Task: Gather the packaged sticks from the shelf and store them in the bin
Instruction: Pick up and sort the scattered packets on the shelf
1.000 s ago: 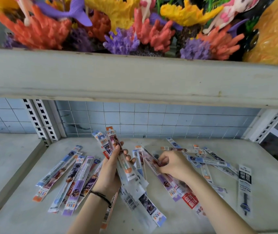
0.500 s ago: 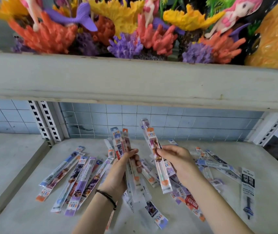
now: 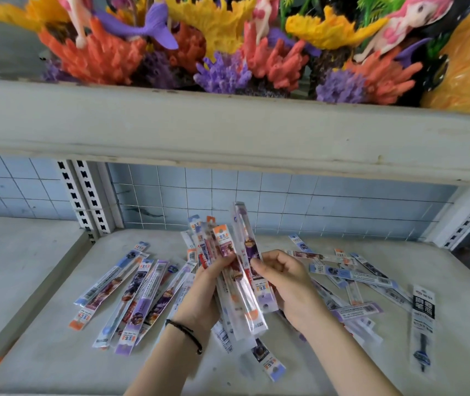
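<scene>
Left hand (image 3: 202, 298) fingers (image 3: 222, 262) clench a bundle of packaged sticks (image 3: 235, 284) above the shelf (image 3: 42, 361) centre. The right hand (image 3: 288, 284) pinches a purple pack (image 3: 246, 238) against it. Loose packs (image 3: 131, 292) spread at 9 and 3 o'clock, and open surface runs along the front edge.

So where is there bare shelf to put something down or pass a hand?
Bare: the shelf at its front-left corner, beside the fan of packets; the strip right of the black-labelled packet. Crowded: the middle, under the left hand, right hand and their bundle, plus the scattered packets beyond.
</scene>
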Demonstrator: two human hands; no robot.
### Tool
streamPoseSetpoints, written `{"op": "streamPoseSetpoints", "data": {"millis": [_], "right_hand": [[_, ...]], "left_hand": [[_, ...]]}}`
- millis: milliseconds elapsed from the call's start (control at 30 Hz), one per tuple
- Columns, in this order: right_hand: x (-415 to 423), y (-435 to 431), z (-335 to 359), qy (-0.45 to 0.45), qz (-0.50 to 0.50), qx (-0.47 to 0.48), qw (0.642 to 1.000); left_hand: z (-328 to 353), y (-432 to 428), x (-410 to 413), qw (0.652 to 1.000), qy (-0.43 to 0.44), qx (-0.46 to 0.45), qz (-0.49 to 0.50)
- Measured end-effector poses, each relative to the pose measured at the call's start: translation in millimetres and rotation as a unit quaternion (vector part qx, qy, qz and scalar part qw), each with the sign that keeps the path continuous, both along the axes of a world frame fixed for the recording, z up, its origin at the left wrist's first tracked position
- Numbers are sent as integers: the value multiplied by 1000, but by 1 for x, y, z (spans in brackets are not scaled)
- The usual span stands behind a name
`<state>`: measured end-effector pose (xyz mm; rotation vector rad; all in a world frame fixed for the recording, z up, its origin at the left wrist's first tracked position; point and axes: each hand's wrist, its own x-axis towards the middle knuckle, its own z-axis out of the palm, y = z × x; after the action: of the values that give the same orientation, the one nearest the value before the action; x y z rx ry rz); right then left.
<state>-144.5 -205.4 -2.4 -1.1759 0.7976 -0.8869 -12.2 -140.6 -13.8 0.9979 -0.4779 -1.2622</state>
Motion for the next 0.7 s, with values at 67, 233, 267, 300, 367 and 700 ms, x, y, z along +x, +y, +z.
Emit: {"op": "streamPoseSetpoints", "data": {"millis": [67,233,267,300,367,700], "right_hand": [[-3,-1,-1,-21,13,24,999],[-13,-2,0,55,84,14,995],[-13,-1,-2,66,97,12,993],[-12,0,-3,69,106,14,992],[-9,2,-5,64,115,22,991],[-21,-9,-1,114,67,113,985]], "left_hand": [[0,0,4,999,33,13,7],[0,-2,20,998,50,-22,20],[1,-4,21,999,27,-26,34],[1,-5,22,999,10,-28,45],[2,-7,22,998,2,-25,54],[-5,-1,36,997,8,12,80]]}}
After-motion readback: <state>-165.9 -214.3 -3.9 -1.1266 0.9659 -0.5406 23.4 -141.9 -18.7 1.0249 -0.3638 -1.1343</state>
